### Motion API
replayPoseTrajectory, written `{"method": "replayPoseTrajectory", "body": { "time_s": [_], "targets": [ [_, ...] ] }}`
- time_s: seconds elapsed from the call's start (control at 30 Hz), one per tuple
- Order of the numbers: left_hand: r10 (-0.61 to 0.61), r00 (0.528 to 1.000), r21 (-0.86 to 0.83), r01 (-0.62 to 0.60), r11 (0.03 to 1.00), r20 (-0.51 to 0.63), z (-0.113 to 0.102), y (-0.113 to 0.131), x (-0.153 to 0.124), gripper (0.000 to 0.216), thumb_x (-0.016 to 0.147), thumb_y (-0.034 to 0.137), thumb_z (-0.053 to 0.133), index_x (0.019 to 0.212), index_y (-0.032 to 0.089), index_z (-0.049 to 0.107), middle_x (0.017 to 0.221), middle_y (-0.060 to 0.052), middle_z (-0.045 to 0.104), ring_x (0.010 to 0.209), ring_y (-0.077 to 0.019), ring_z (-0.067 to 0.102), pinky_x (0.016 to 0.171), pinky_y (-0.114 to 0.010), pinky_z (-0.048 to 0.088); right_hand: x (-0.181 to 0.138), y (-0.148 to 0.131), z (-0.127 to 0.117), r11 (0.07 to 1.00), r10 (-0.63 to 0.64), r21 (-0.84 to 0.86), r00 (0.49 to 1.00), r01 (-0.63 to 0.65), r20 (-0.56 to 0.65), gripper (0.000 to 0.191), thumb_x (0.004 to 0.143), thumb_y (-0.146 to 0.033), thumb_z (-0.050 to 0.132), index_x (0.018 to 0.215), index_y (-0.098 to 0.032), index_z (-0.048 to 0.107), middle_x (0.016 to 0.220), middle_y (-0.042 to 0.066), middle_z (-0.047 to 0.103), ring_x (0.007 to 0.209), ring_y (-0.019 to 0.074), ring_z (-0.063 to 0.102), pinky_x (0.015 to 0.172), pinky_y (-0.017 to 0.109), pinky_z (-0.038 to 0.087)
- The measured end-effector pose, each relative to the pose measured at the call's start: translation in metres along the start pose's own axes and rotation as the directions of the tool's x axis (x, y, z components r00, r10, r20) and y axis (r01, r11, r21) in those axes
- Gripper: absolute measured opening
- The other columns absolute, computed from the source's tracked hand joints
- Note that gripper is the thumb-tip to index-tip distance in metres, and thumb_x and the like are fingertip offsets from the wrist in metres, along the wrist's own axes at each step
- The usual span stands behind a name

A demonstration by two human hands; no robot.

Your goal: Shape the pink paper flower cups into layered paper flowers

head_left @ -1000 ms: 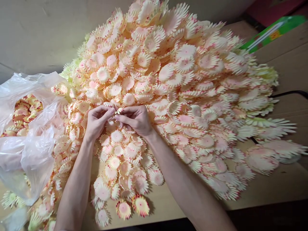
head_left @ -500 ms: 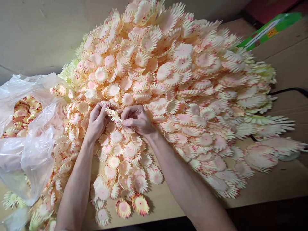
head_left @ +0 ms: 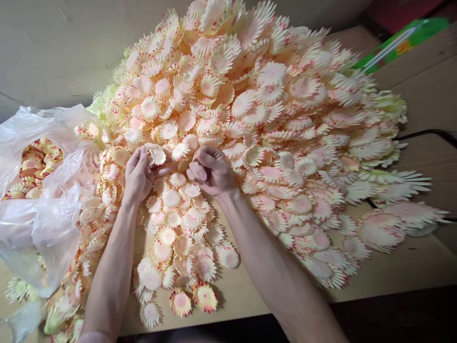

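The left hand [head_left: 138,176] pinched a pale petalled disc [head_left: 156,155] left of centre, at the near side of a heap [head_left: 271,95] of similar discs. The right hand [head_left: 213,172], apart from it, had curled fingers; whether they gripped anything could not be told. A translucent bag [head_left: 57,226] lay at left.

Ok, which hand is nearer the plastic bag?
Left. The left hand is right of the plastic bag, with flower pieces between; the right hand is farther to the right.
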State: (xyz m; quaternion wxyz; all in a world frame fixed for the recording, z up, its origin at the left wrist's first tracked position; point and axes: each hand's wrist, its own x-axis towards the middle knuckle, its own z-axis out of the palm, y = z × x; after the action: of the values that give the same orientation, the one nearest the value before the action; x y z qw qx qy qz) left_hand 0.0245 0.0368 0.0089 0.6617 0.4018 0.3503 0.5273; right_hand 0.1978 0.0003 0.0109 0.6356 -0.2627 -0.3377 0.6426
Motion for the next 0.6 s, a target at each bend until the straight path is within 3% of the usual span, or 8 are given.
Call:
{"method": "replayPoseTrajectory", "body": {
  "time_s": [0.1, 0.2, 0.27, 0.33, 0.4, 0.5, 0.53, 0.6],
  "targets": [
    [-0.018, 0.996, 0.022, 0.016, 1.000, 0.087, 0.004, 0.002, -0.002, 0.034, 0.086, 0.052, 0.063, 0.081, 0.018, 0.062, 0.093, -0.006, 0.072, 0.103, -0.0247, 0.072, 0.083, -0.037, 0.064, 0.000, -0.001, 0.001, 0.998, -0.030, -0.053, 1.000, 0.030, 0.007, 0.042, 0.071, -0.054, 0.078, 0.057, -0.022, 0.054, 0.029, -0.012, 0.030, 0.026, 0.0038, 0.016, 0.033, 0.022, 0.018],
    [0.023, 0.989, 0.026, -0.027, 0.999, 0.144, 0.006, 0.003, -0.004, 0.030, 0.087, 0.047, 0.064, 0.083, 0.018, 0.065, 0.103, -0.007, 0.074, 0.104, -0.0233, 0.072, 0.087, -0.037, 0.062, -0.005, -0.010, 0.006, 0.990, -0.086, -0.109, 0.996, 0.090, 0.038, 0.055, 0.081, -0.060, 0.067, 0.050, -0.022, 0.044, 0.030, -0.011, 0.023, 0.028, 0.0042, 0.014, 0.036, 0.024, 0.021],
    [0.040, 0.986, 0.043, -0.047, 0.998, 0.165, 0.006, 0.003, -0.005, 0.025, 0.085, 0.043, 0.068, 0.086, 0.018, 0.066, 0.103, -0.007, 0.075, 0.101, -0.0216, 0.073, 0.090, -0.037, 0.061, -0.015, -0.022, 0.014, 0.977, -0.124, -0.165, 0.988, 0.139, 0.095, 0.057, 0.085, -0.058, 0.063, 0.048, -0.021, 0.042, 0.034, -0.010, 0.028, 0.030, 0.0043, 0.017, 0.039, 0.024, 0.025],
    [0.053, 0.982, 0.054, -0.063, 0.997, 0.183, 0.005, 0.003, -0.006, 0.022, 0.082, 0.039, 0.072, 0.088, 0.018, 0.067, 0.101, -0.007, 0.075, 0.096, -0.0203, 0.074, 0.091, -0.038, 0.060, -0.033, -0.039, 0.026, 0.949, -0.115, -0.271, 0.978, 0.160, 0.173, 0.050, 0.085, -0.053, 0.065, 0.051, -0.020, 0.052, 0.039, -0.007, 0.040, 0.035, 0.0055, 0.028, 0.042, 0.025, 0.028],
    [0.070, 0.977, 0.056, -0.083, 0.995, 0.200, 0.005, 0.002, -0.006, 0.023, 0.080, 0.038, 0.075, 0.088, 0.018, 0.067, 0.100, -0.006, 0.076, 0.093, -0.0200, 0.074, 0.090, -0.037, 0.060, -0.060, -0.057, 0.040, 0.876, 0.044, -0.468, 0.948, 0.114, 0.314, 0.036, 0.083, -0.044, 0.071, 0.060, -0.018, 0.063, 0.047, -0.004, 0.053, 0.041, 0.0071, 0.041, 0.045, 0.024, 0.032],
    [0.099, 0.973, 0.054, -0.113, 0.992, 0.209, 0.004, 0.002, -0.007, 0.025, 0.078, 0.039, 0.077, 0.088, 0.019, 0.067, 0.100, -0.006, 0.076, 0.096, -0.0209, 0.074, 0.089, -0.036, 0.060, -0.107, -0.070, 0.055, 0.610, 0.388, -0.789, 0.839, 0.075, 0.380, 0.023, 0.083, -0.036, 0.073, 0.070, -0.017, 0.071, 0.060, 0.000, 0.067, 0.048, 0.0083, 0.051, 0.051, 0.023, 0.038],
    [0.102, 0.972, 0.055, -0.116, 0.992, 0.211, 0.004, 0.002, -0.007, 0.026, 0.077, 0.040, 0.077, 0.088, 0.019, 0.067, 0.100, -0.006, 0.076, 0.097, -0.0212, 0.074, 0.089, -0.036, 0.060, -0.124, -0.069, 0.058, 0.449, 0.482, -0.893, 0.829, 0.044, 0.283, 0.023, 0.084, -0.036, 0.072, 0.070, -0.017, 0.070, 0.059, 0.000, 0.066, 0.048, 0.0085, 0.052, 0.050, 0.023, 0.036],
    [0.098, 0.969, 0.056, -0.113, 0.992, 0.226, 0.004, 0.002, -0.008, 0.027, 0.078, 0.042, 0.076, 0.089, 0.019, 0.067, 0.100, -0.006, 0.076, 0.098, -0.0218, 0.074, 0.089, -0.037, 0.060, -0.154, -0.060, 0.061, 0.037, 0.590, -0.999, 0.807, -0.034, -0.006, 0.029, 0.084, -0.040, 0.070, 0.067, -0.017, 0.067, 0.055, 0.001, 0.063, 0.049, 0.0124, 0.054, 0.048, 0.026, 0.031]
  ]
}}
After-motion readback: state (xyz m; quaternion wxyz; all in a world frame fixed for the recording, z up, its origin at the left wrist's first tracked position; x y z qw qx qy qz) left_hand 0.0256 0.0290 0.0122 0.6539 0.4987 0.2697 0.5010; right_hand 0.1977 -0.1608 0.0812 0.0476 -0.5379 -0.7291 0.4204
